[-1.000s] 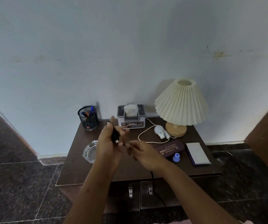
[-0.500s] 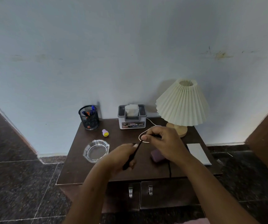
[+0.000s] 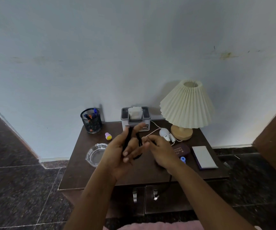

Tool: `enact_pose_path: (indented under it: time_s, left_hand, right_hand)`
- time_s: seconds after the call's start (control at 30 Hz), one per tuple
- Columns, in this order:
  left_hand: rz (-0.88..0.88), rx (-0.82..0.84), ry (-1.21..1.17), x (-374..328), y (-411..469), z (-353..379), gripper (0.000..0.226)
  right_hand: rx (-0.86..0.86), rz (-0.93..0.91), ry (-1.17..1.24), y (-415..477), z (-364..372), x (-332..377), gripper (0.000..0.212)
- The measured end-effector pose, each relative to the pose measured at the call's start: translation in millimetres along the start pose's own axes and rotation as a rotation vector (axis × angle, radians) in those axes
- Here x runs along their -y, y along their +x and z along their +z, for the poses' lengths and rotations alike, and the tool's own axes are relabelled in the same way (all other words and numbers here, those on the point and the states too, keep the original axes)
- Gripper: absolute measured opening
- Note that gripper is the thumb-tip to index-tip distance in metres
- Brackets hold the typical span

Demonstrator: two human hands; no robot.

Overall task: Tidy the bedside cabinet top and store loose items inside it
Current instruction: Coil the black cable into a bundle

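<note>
- The black cable [image 3: 127, 141] is held in the air above the cabinet top [image 3: 150, 175], looped round the fingers of the left hand [image 3: 119, 157]; the loops could slide off.
- The right hand [image 3: 163, 152] pinches the free run; a hard tug might undo the coil.
- Its tail hangs by the door handles [image 3: 134, 195] and might snag.

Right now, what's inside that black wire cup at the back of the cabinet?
Pens stick up inside the black mesh cup, with blue and orange parts showing. The mesh and dim light hide how many there are and what lies at the bottom.
</note>
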State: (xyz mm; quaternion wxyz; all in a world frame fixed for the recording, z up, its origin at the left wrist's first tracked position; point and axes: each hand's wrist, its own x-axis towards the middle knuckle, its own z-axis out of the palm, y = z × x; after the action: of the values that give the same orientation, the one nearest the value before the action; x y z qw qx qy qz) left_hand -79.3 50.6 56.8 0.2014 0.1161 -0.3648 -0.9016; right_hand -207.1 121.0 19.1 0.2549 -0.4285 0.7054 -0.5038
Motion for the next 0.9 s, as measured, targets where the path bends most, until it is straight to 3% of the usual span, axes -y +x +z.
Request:
enact_pose_path:
  time_s: [0.27, 0.33, 0.53, 0.6, 0.67, 0.77, 0.9]
  left_hand:
    - [0.408, -0.512, 0.090, -8, 14, -23, 0.034]
    - [0.443, -0.570, 0.275, -5, 16, -26, 0.027]
    - [0.463, -0.696, 1.084, 3, 15, -35, 0.033]
    - [0.356, -0.664, 1.183, 6, 15, -35, 0.033]
    - [0.151, -0.508, 1.210, 10, 15, -31, 0.032]
    - [-0.058, -0.259, 0.949, 14, 12, -18, 0.039]
    - [-0.149, -0.094, 0.684, 8, 5, -4, 0.051]
  right_hand:
    - [0.317, -0.116, -0.243, -9, 22, 10, 0.035]
    - [0.335, -0.180, -0.298, -12, 21, 14, 0.032]
    - [0.276, -0.338, -0.505, -19, -1, 30, 0.024]
    - [0.232, -0.407, -0.593, -20, -7, 34, 0.028]
    - [0.168, -0.450, -0.617, -21, -13, 38, 0.028]
    - [0.066, -0.476, -0.553, -19, -26, 38, 0.024]
    - [-0.006, -0.543, -0.493, -13, -35, 34, 0.020]
